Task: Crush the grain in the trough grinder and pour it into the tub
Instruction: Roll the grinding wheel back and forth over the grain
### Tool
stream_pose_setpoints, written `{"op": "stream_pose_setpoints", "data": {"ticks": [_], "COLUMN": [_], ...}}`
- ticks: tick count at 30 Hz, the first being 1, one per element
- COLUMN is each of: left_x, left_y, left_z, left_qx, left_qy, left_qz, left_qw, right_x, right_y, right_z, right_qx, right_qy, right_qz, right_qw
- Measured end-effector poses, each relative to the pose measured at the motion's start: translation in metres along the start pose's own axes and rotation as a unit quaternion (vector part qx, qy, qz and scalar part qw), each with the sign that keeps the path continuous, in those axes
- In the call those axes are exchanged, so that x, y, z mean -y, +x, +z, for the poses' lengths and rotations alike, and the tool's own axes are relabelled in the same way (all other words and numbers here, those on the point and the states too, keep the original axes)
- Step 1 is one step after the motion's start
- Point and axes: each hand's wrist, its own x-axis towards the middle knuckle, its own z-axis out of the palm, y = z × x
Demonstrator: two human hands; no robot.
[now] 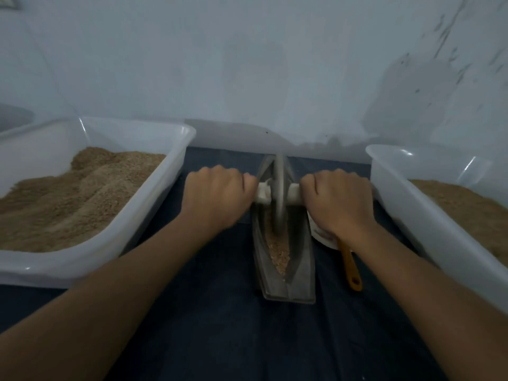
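A boat-shaped metal trough grinder [298, 273] lies lengthwise on the dark blue cloth between two tubs. Brown grain [279, 253] fills the bottom of its groove. A metal wheel [279, 188] stands upright in the groove on a white axle handle [264, 192]. My left hand [217, 196] grips the left end of the axle and my right hand [338, 200] grips the right end. A white tub [154, 193] on the left holds a large heap of brown meal. A second white tub [406, 199] on the right also holds brown grain.
An orange-handled scoop [350, 266] lies on a white dish [321, 237] just right of the trough, partly under my right wrist. A pale wall rises right behind the trough. Dark cloth [220, 312] covers the floor in front.
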Motion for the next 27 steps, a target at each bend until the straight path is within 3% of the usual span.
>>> {"op": "stream_pose_setpoints", "data": {"ticks": [6,10,12,15,18,23,27], "left_x": [-0.011,-0.014,-0.013,-0.005,0.001,0.016,0.000], "left_y": [-0.043,-0.046,-0.037,-0.020,0.008,0.058,0.021], "left_z": [-0.032,-0.031,-0.020,-0.002,0.012,0.019,0.006], "left_qx": [-0.085,-0.075,-0.065,-0.036,0.006,0.049,-0.011], "left_qy": [-0.088,-0.094,-0.033,0.002,-0.038,-0.098,-0.032], "left_qz": [-0.097,-0.102,-0.056,0.000,-0.051,-0.148,-0.033], "left_qw": [0.988,0.987,0.996,0.999,0.998,0.983,0.999], "right_x": [0.002,0.000,0.001,0.002,-0.005,-0.006,0.002], "right_y": [-0.043,-0.040,-0.029,-0.003,0.025,0.036,0.004], "right_z": [-0.020,-0.011,-0.004,0.006,0.022,0.025,0.011], "right_qx": [-0.081,-0.099,-0.106,-0.061,0.011,0.068,0.009], "right_qy": [0.093,0.112,0.097,0.041,0.005,0.050,0.020], "right_qz": [-0.071,-0.078,-0.067,-0.028,0.006,0.092,0.066], "right_qw": [0.990,0.986,0.987,0.997,1.000,0.992,0.998]}}
